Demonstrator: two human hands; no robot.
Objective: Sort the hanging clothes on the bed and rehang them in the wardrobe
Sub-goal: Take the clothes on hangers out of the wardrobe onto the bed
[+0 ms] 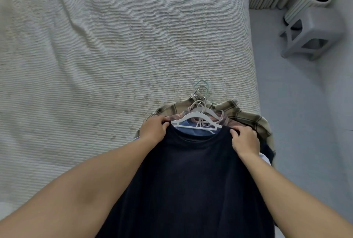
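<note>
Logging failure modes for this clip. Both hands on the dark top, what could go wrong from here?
1. Hooks lie bunched together; lifting the dark top may drag neighbouring hangers along.
2. Left hand and right hand pinch only the shoulders; the top could slide off the white hanger.
3. The pile sits near the bed edge and could slip off.

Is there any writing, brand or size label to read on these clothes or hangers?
None can be read.
Neck label behind the white hanger: a small dark tag, too blurred to read.
Dark navy top, plaid shirt: no print visible.
</note>
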